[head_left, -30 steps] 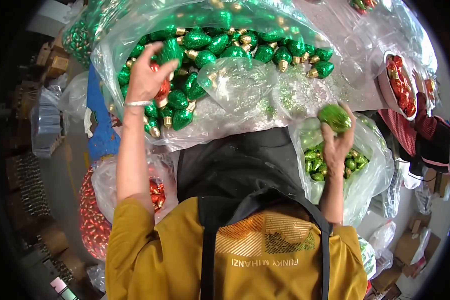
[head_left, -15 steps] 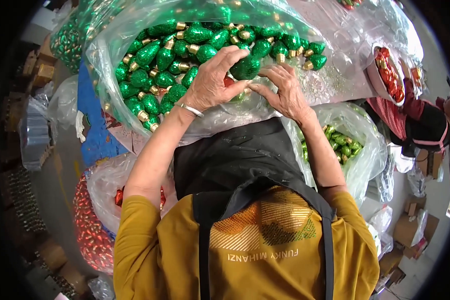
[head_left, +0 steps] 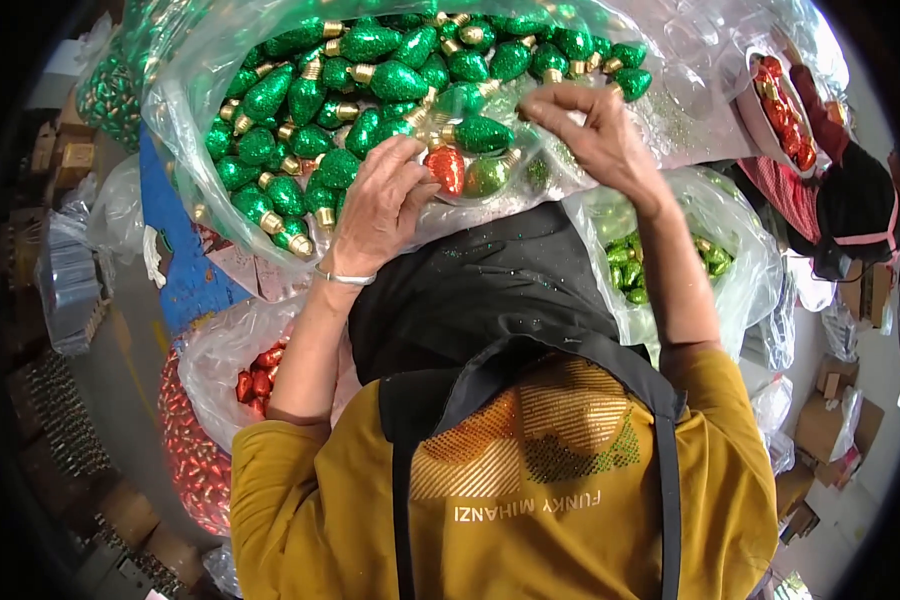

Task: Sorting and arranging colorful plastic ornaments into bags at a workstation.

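Left hand (head_left: 378,205): forearm forward, back of hand upward, fingers curled beside the red bulb (head_left: 445,172); grip cannot be determined. Right hand (head_left: 600,140): wrist angled inward, thumb and fingertips narrowly spaced; contents cannot be determined. The glossy red bulb, gold-capped dark green bulb (head_left: 483,134) and light green bulb (head_left: 487,178) lie grouped at the worktop's (head_left: 678,130) near edge.

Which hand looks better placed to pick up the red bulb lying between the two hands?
Probably the left hand: it is right beside the red bulb, while the right hand is farther off, beyond the dark green bulb.
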Motion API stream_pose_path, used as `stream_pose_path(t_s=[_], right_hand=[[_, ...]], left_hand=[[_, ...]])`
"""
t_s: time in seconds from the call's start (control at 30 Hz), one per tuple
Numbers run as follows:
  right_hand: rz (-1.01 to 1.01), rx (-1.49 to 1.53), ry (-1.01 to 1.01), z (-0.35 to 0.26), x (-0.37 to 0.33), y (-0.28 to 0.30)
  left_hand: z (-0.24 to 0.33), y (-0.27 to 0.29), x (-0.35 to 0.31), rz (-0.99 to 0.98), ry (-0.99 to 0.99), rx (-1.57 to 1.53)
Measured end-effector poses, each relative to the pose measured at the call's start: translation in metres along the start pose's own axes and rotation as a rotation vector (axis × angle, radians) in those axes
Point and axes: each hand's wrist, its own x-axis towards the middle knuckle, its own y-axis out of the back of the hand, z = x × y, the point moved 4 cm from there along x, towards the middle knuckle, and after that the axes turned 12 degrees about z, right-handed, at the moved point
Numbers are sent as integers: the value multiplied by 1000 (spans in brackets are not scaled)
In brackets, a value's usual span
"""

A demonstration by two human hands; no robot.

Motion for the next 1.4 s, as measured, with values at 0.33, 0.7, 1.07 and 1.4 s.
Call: stream_pose_path(t_s=[0.33,0.7,1.07,1.4], right_hand=[[-875,-359,479,-50,30,-57],[-1196,-725,385,16,43,-144],[-1225,-747,967,4,9,-157],[-887,-333,938,13,12,-136]], left_hand=[[8,10,-17,24,-23,-12],[5,4,-22,32,-71,-78],[8,5,-25,33,-72,-28],[6,-1,-26,21,-142,145]])
